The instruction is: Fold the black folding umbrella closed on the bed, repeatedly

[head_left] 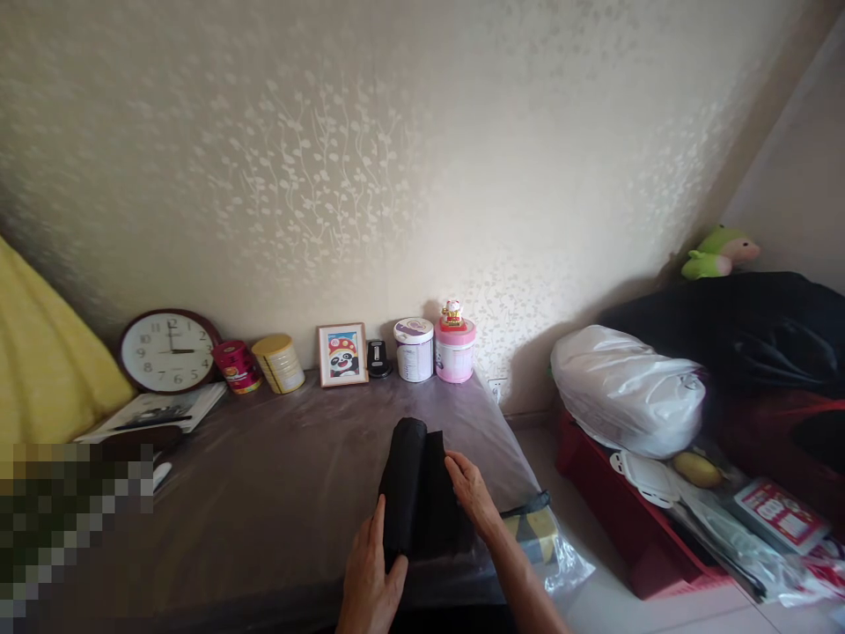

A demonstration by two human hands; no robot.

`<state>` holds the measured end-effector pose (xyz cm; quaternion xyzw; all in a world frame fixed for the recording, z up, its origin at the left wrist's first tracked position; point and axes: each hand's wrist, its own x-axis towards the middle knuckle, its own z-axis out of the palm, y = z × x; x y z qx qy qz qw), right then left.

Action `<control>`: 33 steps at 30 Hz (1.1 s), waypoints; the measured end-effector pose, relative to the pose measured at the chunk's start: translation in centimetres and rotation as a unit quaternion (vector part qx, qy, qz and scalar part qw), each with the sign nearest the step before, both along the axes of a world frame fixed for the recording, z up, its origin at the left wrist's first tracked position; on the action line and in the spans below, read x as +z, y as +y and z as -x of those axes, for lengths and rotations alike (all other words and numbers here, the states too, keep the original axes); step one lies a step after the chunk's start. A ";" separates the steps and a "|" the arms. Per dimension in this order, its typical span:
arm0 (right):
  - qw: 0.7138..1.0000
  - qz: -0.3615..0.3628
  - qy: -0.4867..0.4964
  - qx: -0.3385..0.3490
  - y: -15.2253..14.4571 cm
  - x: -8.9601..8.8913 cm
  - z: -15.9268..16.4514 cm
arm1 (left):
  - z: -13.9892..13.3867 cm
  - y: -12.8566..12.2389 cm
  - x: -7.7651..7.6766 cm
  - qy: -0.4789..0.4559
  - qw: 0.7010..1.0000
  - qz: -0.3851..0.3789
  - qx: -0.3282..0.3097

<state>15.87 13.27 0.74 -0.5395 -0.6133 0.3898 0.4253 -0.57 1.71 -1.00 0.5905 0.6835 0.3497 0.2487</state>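
A black cloth-like bundle [404,480], partly rolled up, lies near the front of the covered table, with a flat black flap along its right side. My left hand [371,563] grips the near left part of the roll, thumb and fingers about its lower end. At the flap's right edge, my right hand [470,484] pinches the material between thumb and fingers. Some of its fingers are hidden. What the bundle is exactly, I cannot make out.
Along the wall stand a round clock [170,350], a red tin [238,366], a yellow tin [278,363], a framed panda picture [342,354] and two tubs [415,350]. Right of the table [277,493] are a plastic bag [558,555] and a red bin [613,528].
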 end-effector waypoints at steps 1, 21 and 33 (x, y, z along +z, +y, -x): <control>1.000 -0.003 -0.001 0.014 -0.2 0.2 0.1 | 0.0 0.0 0.0 0.000 1.000 -0.002 -0.001; 0.999 -0.029 0.029 0.013 2.8 -3.5 3.7 | 0.6 0.1 -0.7 -0.015 1.000 0.014 -0.010; 0.945 -0.286 -0.154 -0.038 1.2 -4.4 6.8 | 1.4 0.6 -3.2 0.033 0.999 -0.010 -0.005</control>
